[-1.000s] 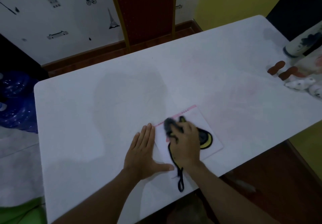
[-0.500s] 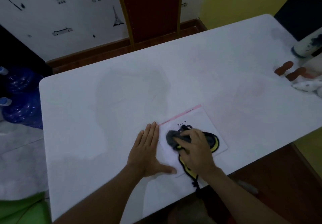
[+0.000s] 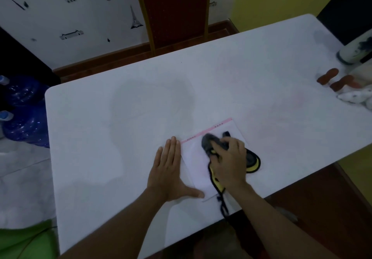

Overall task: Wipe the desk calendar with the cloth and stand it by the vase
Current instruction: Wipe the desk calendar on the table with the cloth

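The desk calendar (image 3: 193, 158), white with a pink strip along its far edge, lies flat near the front edge of the white table (image 3: 120, 127). My left hand (image 3: 169, 170) rests flat and open on the table at the calendar's left edge, thumb on its near corner. My right hand (image 3: 229, 162) presses a dark grey cloth with yellow trim (image 3: 252, 161) onto the calendar's upper middle; a dark loop of the cloth trails off the table edge. The blue-and-white vase (image 3: 354, 51) stands at the far right, cut off by the frame.
Small reddish-brown pieces (image 3: 327, 76) and white figurines (image 3: 354, 97) lie near the vase at the right edge. A red chair (image 3: 175, 11) stands behind the table. Blue water bottles (image 3: 24, 117) sit on the floor at the left.
My right hand has slid the cloth back toward the calendar's far edge after a stroke toward me. My left hand stays flat in place. The view has shifted slightly.
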